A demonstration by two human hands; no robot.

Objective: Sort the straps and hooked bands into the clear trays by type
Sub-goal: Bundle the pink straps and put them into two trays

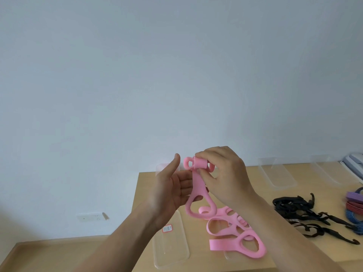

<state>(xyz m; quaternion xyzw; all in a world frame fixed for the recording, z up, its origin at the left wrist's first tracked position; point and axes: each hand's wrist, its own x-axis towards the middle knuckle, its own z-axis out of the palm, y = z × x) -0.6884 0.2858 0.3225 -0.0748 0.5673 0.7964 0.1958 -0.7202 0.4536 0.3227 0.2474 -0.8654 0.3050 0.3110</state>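
Pink soft-rubber looped strap point(198, 185): plain; pile of flat looped straps point(218, 245) same pink. Hooked elastic bands point(288, 207): black. Ribbed bands: purple band point(354, 197), red band point(353, 206), blue band point(352, 215). Clear plastic tray point(172, 252), red-bordered white label point(167, 228). Light wood tabletop point(204, 260).

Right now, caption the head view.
Right hand pinches the rolled end of a pink strap; left hand open beside it.

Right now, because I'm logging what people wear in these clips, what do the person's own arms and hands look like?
Both are bare. The left hand and right hand wear no gloves, and no rings show. The left forearm and right forearm are uncovered to the frame's edge: no sleeves, watch, bracelet or markings visible.
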